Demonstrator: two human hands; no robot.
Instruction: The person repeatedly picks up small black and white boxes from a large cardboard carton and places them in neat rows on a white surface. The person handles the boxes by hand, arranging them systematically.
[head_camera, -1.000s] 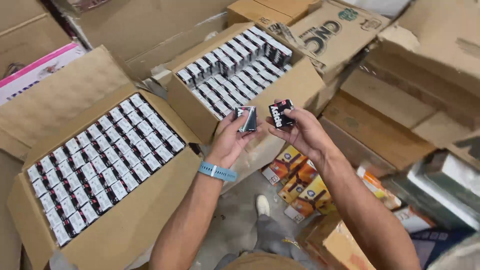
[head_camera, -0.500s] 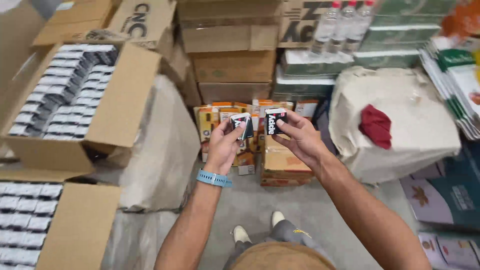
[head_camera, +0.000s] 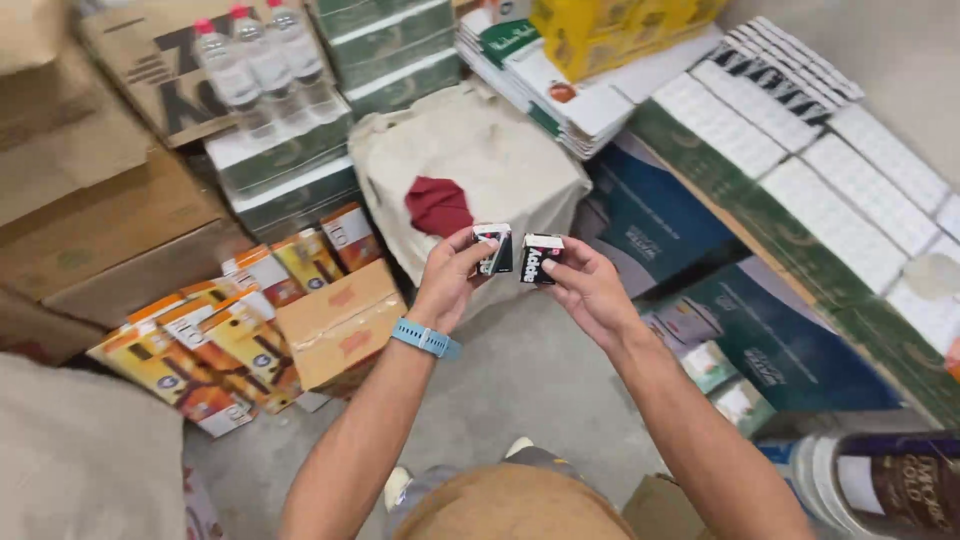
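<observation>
A person's left hand (head_camera: 447, 280) and right hand (head_camera: 588, 292) are raised side by side, each pinching a small black-and-white box in its fingers: the left box (head_camera: 494, 248) and right box (head_camera: 541, 258) nearly touch, held above a cream cloth sack (head_camera: 500, 160) bearing a red cloth (head_camera: 438, 205).

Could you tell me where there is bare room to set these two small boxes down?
Bare concrete floor lies between the orange cartons, the beige sack and the teal boxes. Everywhere else is stacked. The left hand and right hand each hold a small box.
</observation>
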